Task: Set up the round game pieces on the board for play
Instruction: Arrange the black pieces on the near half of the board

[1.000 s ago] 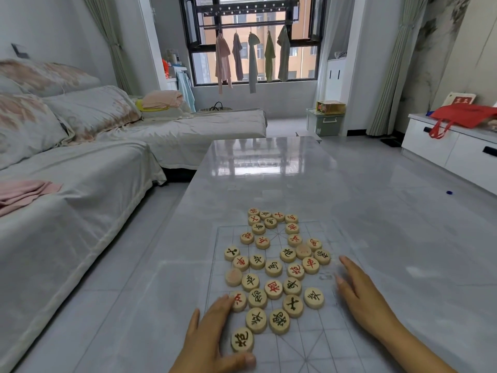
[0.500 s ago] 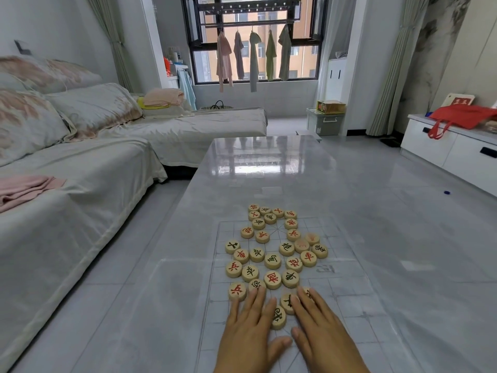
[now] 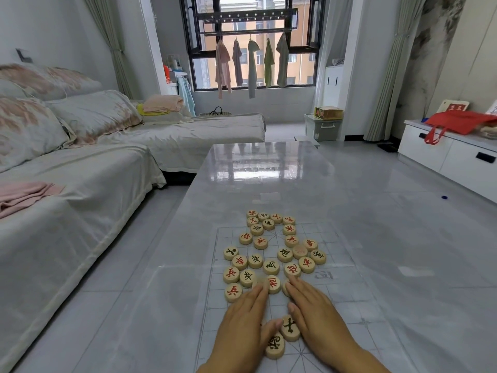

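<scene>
To my left a sofa (image 3: pixel 80 189) runs along the table (image 3: pixel 269 170), with a strip of floor (image 3: pixel 88 313) between them. The table's far half is bare and glossy, and its left edge lies just beside the board (image 3: pixel 341 292), a clear gridded sheet on the near half. The pieces (image 3: pixel 271 266) sit bunched on the board's left and middle, a few spilling past its far edge onto the table; the board's right part is free. My left hand (image 3: pixel 242 321) lies flat and open, fingers over the nearest pieces, thumb touching two discs that lie between my hands. My right hand (image 3: pixel 317 316) is flat and open too, fingertips at the cluster's near edge. Right of the table is open floor, then a white cabinet (image 3: pixel 451 157) with a red bag (image 3: pixel 457 123) on top.
</scene>
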The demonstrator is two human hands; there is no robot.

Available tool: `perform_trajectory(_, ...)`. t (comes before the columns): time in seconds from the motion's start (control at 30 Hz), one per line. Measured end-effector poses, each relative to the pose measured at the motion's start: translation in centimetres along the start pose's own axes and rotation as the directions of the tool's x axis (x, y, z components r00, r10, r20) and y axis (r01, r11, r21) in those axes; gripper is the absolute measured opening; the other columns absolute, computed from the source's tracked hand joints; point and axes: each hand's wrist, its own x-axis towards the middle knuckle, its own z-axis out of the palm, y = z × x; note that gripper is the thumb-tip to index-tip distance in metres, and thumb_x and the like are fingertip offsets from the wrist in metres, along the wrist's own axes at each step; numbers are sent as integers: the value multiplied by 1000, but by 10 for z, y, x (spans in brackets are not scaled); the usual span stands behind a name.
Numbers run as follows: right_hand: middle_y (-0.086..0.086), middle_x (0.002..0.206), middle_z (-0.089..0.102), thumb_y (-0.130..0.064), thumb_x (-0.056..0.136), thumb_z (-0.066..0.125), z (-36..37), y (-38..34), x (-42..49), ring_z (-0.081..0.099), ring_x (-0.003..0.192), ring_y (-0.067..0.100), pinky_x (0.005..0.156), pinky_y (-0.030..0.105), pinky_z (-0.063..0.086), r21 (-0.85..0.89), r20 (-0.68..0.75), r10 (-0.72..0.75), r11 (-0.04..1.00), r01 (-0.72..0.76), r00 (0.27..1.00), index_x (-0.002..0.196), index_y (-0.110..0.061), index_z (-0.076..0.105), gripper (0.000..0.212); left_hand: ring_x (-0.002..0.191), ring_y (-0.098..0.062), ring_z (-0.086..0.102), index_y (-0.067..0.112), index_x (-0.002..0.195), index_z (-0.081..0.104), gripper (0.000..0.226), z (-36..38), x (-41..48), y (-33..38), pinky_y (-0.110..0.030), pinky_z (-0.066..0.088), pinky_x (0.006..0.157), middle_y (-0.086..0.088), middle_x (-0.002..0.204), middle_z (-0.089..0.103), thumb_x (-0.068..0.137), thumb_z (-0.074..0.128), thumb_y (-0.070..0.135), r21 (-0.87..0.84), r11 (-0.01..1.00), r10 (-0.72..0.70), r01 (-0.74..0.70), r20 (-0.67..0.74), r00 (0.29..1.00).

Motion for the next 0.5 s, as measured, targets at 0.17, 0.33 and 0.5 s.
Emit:
perform_trajectory(0.17,-16,157,2,-42,99,21,1,-1,-9,0,143,-2,111,16,0,8,-1,42,999,-42,999,147,-31,13,50,144,-7,0,30,147,8,67,-6,14,2,-26,5,117,13,157,0,91,33,57,30,999,32,-32,10,999)
perform_trajectory(0.33,-9,133,55,-53,67,74,-8,-11,-27,56,114,5,86,14,47,-165,-92,23,986,-38,995,117,-24,65,58,143,-6,8,27,147,13,68,-11,6,-1,-25,7,116,11,157,10,90,36,57,66,996,47,-54,109,993)
perform_trajectory(0.5,-16,151,25,-44,96,37,-9,-8,-22,27,134,7,108,22,24,23,-68,94,995,-93,993,140,-32,34,46,143,-1,0,30,147,11,65,-10,-11,-8,-24,1,116,13,157,3,91,34,56,79,996,35,-52,195,980)
